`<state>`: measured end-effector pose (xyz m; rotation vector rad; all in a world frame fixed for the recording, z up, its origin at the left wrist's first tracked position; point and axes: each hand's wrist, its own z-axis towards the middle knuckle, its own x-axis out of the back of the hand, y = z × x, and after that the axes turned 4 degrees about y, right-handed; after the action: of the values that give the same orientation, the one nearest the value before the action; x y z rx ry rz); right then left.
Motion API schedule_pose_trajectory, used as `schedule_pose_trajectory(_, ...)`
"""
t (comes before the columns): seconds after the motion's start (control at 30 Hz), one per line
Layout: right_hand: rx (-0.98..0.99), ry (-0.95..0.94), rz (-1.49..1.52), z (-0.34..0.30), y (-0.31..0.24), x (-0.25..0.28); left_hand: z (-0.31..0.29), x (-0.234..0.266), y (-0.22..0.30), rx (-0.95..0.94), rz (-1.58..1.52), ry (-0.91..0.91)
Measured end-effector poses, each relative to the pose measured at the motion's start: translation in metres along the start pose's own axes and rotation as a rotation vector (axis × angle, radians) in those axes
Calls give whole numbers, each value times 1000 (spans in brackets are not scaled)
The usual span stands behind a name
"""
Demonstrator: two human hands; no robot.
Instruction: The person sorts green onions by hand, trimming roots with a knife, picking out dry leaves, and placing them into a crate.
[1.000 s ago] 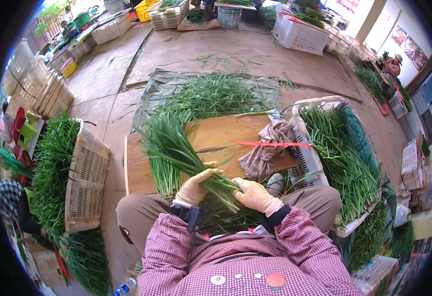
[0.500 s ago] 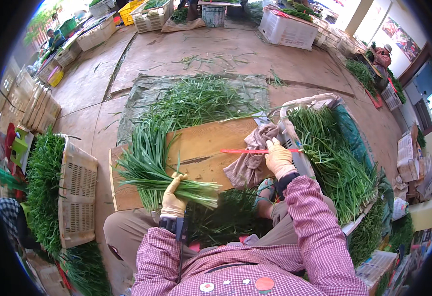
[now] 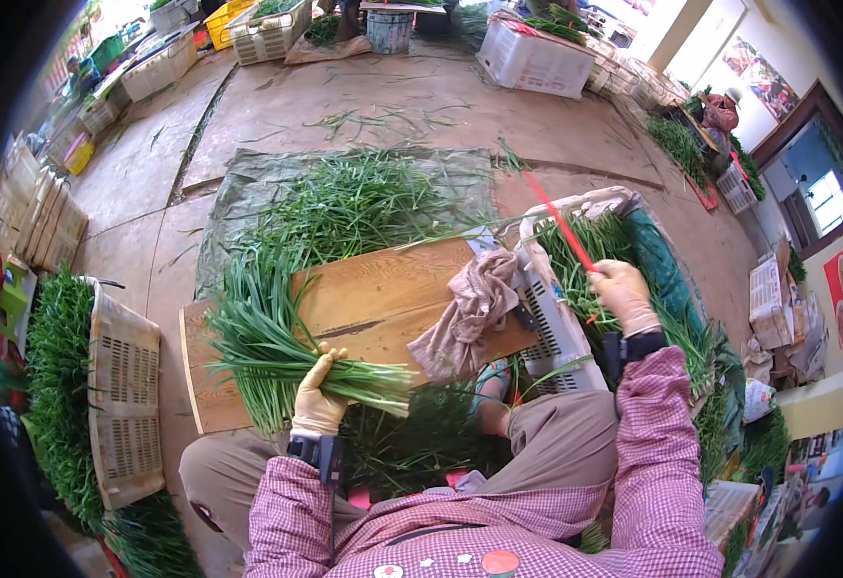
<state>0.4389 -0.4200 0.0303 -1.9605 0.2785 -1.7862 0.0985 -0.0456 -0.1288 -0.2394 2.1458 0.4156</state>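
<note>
My left hand [image 3: 319, 397], in a pale glove, is closed round a bunch of green chives [image 3: 368, 381]. Their cut pale ends point right, and the leaves fan out over the left part of a wooden board [image 3: 373, 294]. In my gloved right hand [image 3: 624, 295] a thin red strip [image 3: 558, 223] is pinched, slanting up and left, above the right-hand crate. A crumpled checked cloth [image 3: 470, 313] lies on the board's right end. More loose chives [image 3: 354, 207] are heaped on a green sheet [image 3: 234, 197] beyond the board.
A white crate [image 3: 545, 279] full of chives stands close on my right, lined with green plastic. Another chive-filled crate [image 3: 125, 395] is at my left. Cut greens lie below the board between my legs. Farther crates [image 3: 537, 63] and a person [image 3: 722, 114] are across the room.
My right hand has moved right and slightly up from beside the cloth, swinging the red strip from nearly level to steeply slanted. My left hand still grips the chives.
</note>
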Motion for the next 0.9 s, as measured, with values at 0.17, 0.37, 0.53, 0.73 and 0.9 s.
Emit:
schedule_pose_trajectory(0.17, -265, 8, -322, 27, 71, 15, 27, -3, -15, -120, 14, -28)
schedule_pose_trajectory(0.37, 261, 233, -442, 3, -21, -44, 60, -14, -36, -170, -43, 50)
schedule_pose_trajectory(0.53, 210, -162, -402, -22, -89, -158, 83, -2, -52, -231, 88, 33)
schedule_pose_trajectory(0.73, 140, -123, -314, -3, -75, -195, 86, 11, -61, -241, 163, 116)
schedule_pose_trajectory(0.9, 900, 37, -133, -48, -143, -182, 87, 9, -59, -259, 175, 129)
